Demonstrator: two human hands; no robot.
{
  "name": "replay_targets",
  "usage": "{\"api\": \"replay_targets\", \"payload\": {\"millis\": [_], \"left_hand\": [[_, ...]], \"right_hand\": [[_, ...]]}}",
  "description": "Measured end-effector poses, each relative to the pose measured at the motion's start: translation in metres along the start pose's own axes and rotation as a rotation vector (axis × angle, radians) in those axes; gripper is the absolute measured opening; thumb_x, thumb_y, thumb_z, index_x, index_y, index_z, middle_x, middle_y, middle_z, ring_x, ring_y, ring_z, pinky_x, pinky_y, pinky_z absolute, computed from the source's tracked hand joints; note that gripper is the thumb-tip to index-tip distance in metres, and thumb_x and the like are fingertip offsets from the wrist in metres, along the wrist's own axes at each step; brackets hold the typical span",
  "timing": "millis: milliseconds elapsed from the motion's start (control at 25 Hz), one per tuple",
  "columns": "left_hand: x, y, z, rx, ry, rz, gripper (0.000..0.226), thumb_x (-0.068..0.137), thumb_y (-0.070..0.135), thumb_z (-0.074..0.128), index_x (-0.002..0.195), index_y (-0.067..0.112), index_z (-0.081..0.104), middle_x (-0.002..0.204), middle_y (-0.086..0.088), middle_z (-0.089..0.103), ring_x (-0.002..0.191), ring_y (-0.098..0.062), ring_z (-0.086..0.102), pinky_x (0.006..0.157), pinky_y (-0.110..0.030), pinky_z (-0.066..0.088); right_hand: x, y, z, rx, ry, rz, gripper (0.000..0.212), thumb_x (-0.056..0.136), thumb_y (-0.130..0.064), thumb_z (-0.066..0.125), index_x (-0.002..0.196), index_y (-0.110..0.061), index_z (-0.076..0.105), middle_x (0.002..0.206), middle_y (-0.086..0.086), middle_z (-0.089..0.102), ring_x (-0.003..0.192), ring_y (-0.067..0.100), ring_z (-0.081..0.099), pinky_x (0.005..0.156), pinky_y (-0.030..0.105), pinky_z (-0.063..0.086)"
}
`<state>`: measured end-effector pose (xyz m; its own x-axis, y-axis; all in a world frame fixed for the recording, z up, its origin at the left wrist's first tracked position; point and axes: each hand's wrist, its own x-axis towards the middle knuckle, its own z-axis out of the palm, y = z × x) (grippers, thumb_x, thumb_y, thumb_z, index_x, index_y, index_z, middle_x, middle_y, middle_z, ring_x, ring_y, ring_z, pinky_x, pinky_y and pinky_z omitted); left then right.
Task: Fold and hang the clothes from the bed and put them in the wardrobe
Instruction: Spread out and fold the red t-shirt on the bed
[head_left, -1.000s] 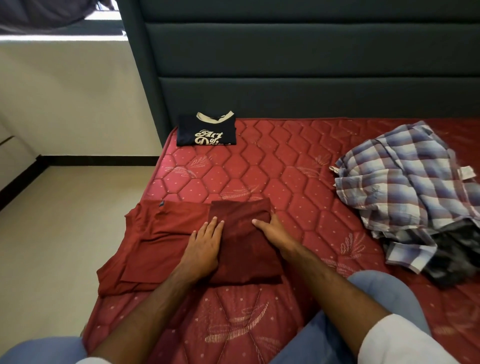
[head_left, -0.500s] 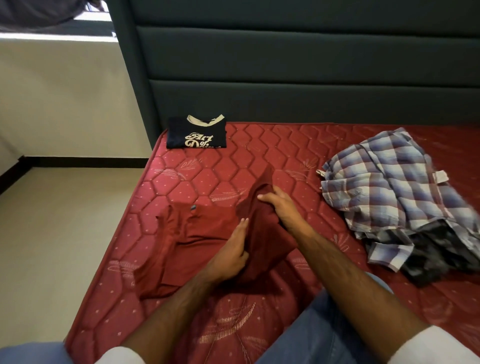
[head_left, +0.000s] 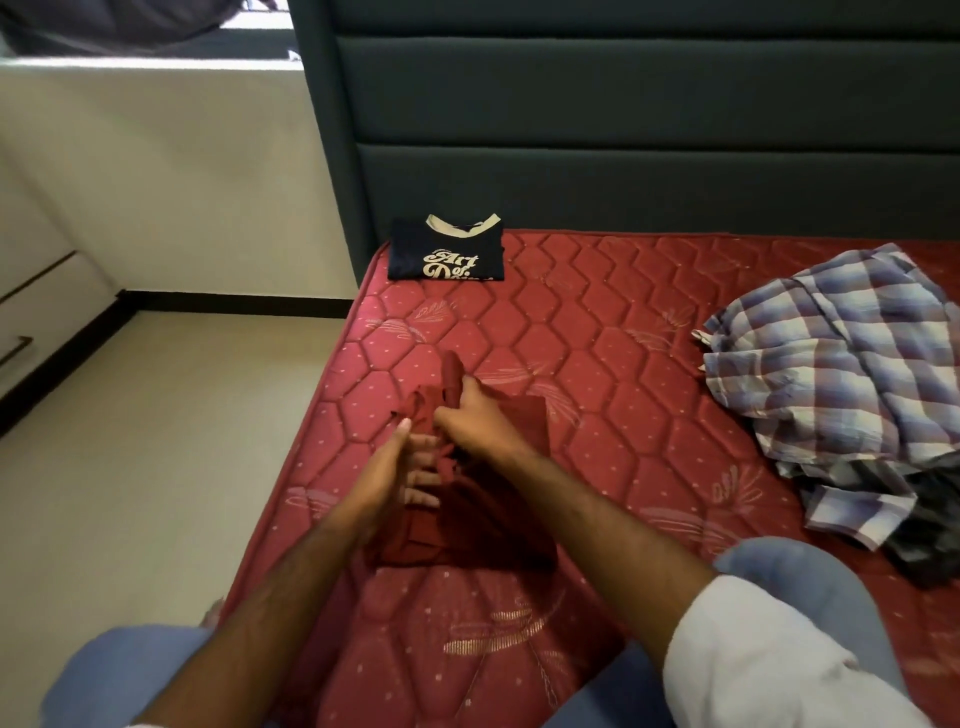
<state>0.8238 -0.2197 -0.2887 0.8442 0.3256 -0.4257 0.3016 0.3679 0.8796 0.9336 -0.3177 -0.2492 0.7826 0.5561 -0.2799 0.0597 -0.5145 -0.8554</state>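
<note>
Head view, the only one: we see the maroon garment (head_left: 493, 499) bunched into a thick bundle on the near left part of the red quilted mattress (head_left: 623, 364), close to its left edge. The right hand (head_left: 475, 421) curls its fingers round an upper fold of it and lifts a flap that stands up at the far end. The left hand (head_left: 400, 467) presses in from the left side with fingers fairly straight against the stacked layers; whether any fingertip hooks under the cloth we cannot tell.

A folded navy T-shirt (head_left: 447, 257) lies at the mattress's far left corner, against the dark headboard (head_left: 623, 156). A plaid shirt (head_left: 841, 374) sits crumpled at the right, well apart from the hands, with a darker garment (head_left: 930, 535) under its near edge.

Step in hand, as we judge it: finishing the fold. To do it well we would lay the raised flap down flat over the stack, line its edges up with the layers below, keep the left hand bracing that side so nothing slides, then smooth out the bunching before lifting.
</note>
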Motion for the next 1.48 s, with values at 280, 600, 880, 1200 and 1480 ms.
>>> {"api": "replay_targets", "payload": {"millis": [280, 600, 880, 1200, 1480], "left_hand": [[-0.008, -0.011, -0.029, 0.291, 0.073, 0.028, 0.032, 0.097, 0.005, 0.064, 0.124, -0.002, 0.049, 0.101, -0.016, 0.07, 0.077, -0.017, 0.066, 0.065, -0.024, 0.058], [-0.028, -0.004, -0.059, 0.738, -0.103, -0.144, 0.032, 0.091, 0.019, 0.076, 0.088, 0.007, 0.046, 0.058, -0.01, 0.065, 0.047, -0.024, 0.066, 0.036, -0.033, 0.051], [-0.028, -0.014, -0.084, 0.548, -0.231, -0.186, 0.035, 0.085, -0.006, 0.075, 0.097, 0.008, 0.045, 0.061, -0.005, 0.065, 0.051, -0.022, 0.069, 0.036, -0.032, 0.053], [-0.026, -0.02, -0.096, 0.517, -0.338, -0.144, 0.039, 0.084, -0.008, 0.073, 0.094, 0.006, 0.038, 0.063, -0.011, 0.058, 0.053, -0.024, 0.069, 0.048, -0.037, 0.06], [-0.03, -0.017, -0.103, 0.466, -0.32, -0.131, 0.049, 0.084, 0.001, 0.076, 0.113, 0.008, 0.037, 0.062, -0.007, 0.058, 0.045, -0.022, 0.062, 0.044, -0.035, 0.057]], "right_hand": [[0.03, 0.014, 0.002, -0.106, -0.046, -0.016, 0.045, 0.1, -0.027, 0.054, 0.142, -0.015, 0.045, 0.077, 0.008, 0.07, 0.055, 0.024, 0.069, 0.052, 0.034, 0.058], [0.093, -0.013, -0.002, -0.582, -0.1, -0.193, 0.03, 0.085, -0.055, 0.071, 0.092, -0.025, 0.067, 0.096, -0.003, 0.069, 0.098, 0.023, 0.066, 0.095, 0.043, 0.049], [0.125, -0.006, 0.024, -0.499, -0.133, -0.074, 0.024, 0.083, -0.035, 0.08, 0.073, -0.019, 0.066, 0.072, -0.009, 0.067, 0.076, 0.012, 0.062, 0.096, 0.041, 0.048], [0.134, -0.007, 0.028, -0.32, -0.092, -0.138, 0.021, 0.093, -0.032, 0.07, 0.076, -0.025, 0.059, 0.08, -0.012, 0.063, 0.082, 0.013, 0.058, 0.098, 0.053, 0.041], [0.127, -0.001, 0.027, -0.252, -0.107, -0.284, 0.017, 0.089, -0.015, 0.072, 0.086, -0.029, 0.065, 0.09, -0.007, 0.066, 0.085, 0.011, 0.062, 0.095, 0.045, 0.052]]}}
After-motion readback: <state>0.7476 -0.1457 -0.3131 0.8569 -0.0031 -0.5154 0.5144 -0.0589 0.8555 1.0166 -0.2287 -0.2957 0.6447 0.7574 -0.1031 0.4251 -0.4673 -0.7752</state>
